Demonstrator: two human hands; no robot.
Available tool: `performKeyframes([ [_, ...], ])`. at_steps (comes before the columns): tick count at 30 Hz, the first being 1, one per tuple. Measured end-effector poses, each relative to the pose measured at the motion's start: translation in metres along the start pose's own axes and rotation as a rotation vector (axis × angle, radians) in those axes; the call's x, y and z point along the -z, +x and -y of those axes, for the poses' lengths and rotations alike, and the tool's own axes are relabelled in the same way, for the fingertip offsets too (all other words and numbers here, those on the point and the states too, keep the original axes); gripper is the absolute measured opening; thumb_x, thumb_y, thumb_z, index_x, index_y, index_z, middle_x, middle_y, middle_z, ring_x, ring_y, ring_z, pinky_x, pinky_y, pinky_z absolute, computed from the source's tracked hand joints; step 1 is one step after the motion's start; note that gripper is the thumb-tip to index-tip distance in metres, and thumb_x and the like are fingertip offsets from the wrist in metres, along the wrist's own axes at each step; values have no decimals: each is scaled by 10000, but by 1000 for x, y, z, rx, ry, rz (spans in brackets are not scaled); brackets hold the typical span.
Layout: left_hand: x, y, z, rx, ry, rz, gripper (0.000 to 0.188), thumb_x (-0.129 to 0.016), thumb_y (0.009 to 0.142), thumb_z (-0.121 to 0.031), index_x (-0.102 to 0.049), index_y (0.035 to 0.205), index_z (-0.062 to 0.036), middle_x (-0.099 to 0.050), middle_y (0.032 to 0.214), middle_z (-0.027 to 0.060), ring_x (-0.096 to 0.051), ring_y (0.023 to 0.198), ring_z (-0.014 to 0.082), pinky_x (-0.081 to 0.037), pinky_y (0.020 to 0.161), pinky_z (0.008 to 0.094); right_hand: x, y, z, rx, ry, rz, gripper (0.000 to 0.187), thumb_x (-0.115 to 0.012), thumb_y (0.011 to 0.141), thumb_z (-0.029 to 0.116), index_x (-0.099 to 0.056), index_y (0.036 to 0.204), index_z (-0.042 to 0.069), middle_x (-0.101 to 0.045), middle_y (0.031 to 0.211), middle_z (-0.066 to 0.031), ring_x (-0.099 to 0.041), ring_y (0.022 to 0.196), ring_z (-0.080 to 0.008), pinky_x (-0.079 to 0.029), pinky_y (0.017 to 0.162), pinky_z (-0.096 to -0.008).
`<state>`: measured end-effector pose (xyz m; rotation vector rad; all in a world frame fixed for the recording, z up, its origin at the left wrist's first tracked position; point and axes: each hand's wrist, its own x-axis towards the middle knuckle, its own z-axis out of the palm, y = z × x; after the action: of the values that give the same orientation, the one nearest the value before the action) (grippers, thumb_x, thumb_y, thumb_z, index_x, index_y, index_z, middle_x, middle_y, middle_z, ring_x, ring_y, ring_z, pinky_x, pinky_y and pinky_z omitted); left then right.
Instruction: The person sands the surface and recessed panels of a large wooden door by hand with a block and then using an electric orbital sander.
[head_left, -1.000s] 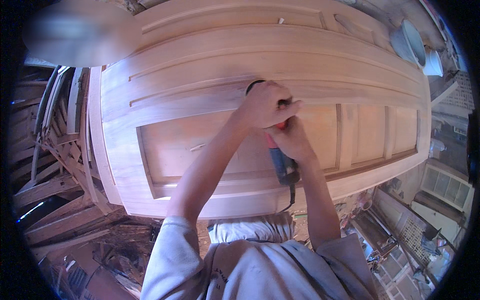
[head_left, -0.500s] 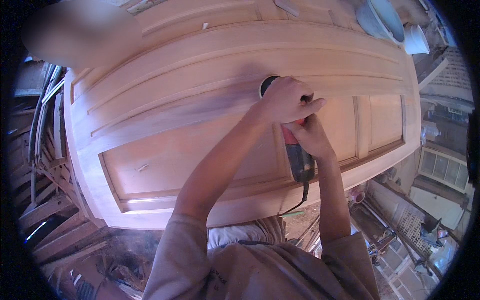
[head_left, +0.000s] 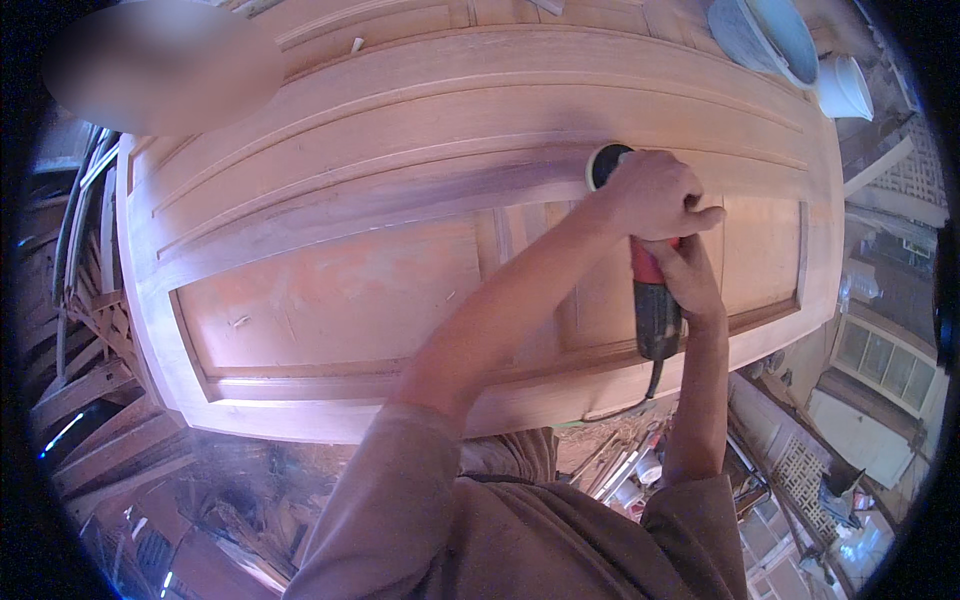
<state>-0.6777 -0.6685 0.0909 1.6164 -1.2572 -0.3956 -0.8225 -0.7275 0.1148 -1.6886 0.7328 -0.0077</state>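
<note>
A large pale wooden panelled door [head_left: 330, 300] lies flat before me, with raised rails and recessed panels. On its long middle rail rests the round, pale-rimmed pad [head_left: 606, 166] of a red and black angle grinder [head_left: 657, 318]. My left hand [head_left: 655, 197] is closed over the front of the tool, behind the pad, hiding most of its head. Further back, my right hand [head_left: 692, 275] wraps round the red part of the body. From the tool's rear end a black cord [head_left: 652, 382] runs down over the door's near edge.
At the far right stand a grey-blue bucket [head_left: 765, 40] and a smaller white bucket [head_left: 845, 88]. Timber pieces [head_left: 90, 420] are stacked at left. A small pale scrap [head_left: 357, 45] lies at the far side. Window frames [head_left: 885, 365] and clutter fill the right.
Both hands have moved the angle grinder to the right along the door's middle rail. Their grip looks the same. The view has shifted slightly.
</note>
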Motion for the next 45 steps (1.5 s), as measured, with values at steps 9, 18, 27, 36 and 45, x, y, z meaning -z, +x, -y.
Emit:
performKeyframes([
  [9, 39, -35, 14, 10, 89, -50, 546, -657, 852, -564, -665, 604, -78, -637, 626, 155, -654, 619, 365, -513, 604, 484, -45, 7, 9, 109, 71, 169, 584, -763, 890, 339, -556, 1270, -51, -647, 1149, -131, -592, 1095, -127, -524, 881, -290],
  [18, 176, -170, 36, 68, 69, -151, 456, -746, 853, -325, -517, 577, -44, -500, 555, 131, -521, 552, 338, -442, 589, 432, -212, -9, 48, 111, -185, 165, 565, -769, 842, 334, -570, 1214, -42, -697, 996, -153, -703, 921, -242, -568, 764, -400],
  [27, 105, -90, 20, 46, 100, -82, 457, -725, 858, -399, -604, 594, -46, -601, 599, 132, -629, 599, 334, -496, 588, 429, -111, 10, 32, -105, -217, 296, 592, -756, 872, 269, -501, 1297, -54, -647, 1157, -172, -657, 1037, -246, -518, 933, -401],
  [36, -7, 13, -10, 34, 16, -44, 507, -704, 853, -477, -631, 592, -49, -633, 607, 119, -658, 628, 331, -525, 608, 432, 29, 16, 8, 51, -55, 187, 682, -751, 905, 299, -427, 1389, -55, -563, 1318, -144, -543, 1223, -214, -437, 1044, -352],
  [45, -103, 102, -34, 80, 91, -44, 501, -687, 863, -522, -722, 705, -48, -675, 659, 151, -680, 650, 358, -553, 666, 454, 166, 37, -18, 18, -72, 234, 657, -765, 900, 352, -510, 1325, -80, -635, 1202, -115, -598, 1109, -187, -487, 965, -331],
])
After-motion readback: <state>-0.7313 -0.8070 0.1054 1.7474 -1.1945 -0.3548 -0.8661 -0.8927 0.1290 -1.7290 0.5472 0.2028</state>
